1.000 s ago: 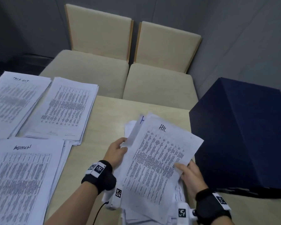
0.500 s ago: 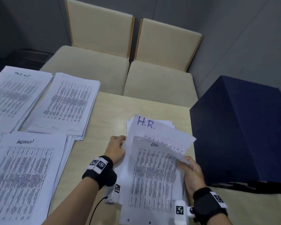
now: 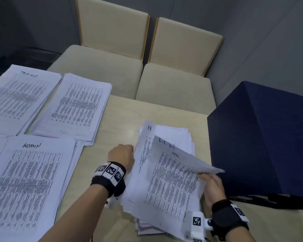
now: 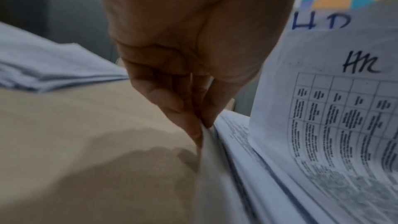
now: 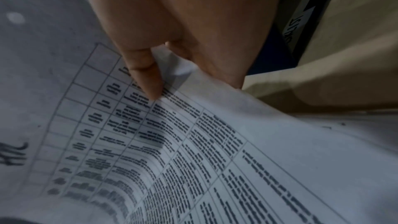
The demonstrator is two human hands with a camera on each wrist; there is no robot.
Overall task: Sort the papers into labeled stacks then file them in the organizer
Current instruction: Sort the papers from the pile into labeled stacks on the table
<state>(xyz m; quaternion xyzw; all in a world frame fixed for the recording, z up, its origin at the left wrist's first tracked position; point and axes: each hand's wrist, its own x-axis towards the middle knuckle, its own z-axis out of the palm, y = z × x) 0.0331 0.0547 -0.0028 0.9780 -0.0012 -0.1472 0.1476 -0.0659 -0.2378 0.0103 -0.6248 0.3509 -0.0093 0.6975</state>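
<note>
The sheet marked HR (image 3: 171,179) is lifted off the pile of papers (image 3: 175,135) near the right edge of the tabletop (image 3: 122,116), its right side raised and curling over. The right hand (image 3: 212,185) holds that right edge, thumb on the printed table and fingers under the paper, as the right wrist view shows (image 5: 148,81). The left hand (image 3: 121,156) is at the left edge of the same pile; in the left wrist view its fingers (image 4: 172,101) are curled and pinch the edge of several sheets just above the wood. Behind the lifted sheet a label page with blue letters H.R. (image 4: 320,21) stands partly hidden.

Just beside the pile, at the right edge of the tabletop, stands a dark blue box (image 3: 262,140). Toward the left edge lie three more stacks: one headed ADMIN (image 3: 31,180) at the near left, one headed TASK LIST (image 3: 19,96) at the far left, and an unlabeled stack (image 3: 77,105) between that and the middle. Two beige chairs (image 3: 112,49) stand beyond the far edge.
</note>
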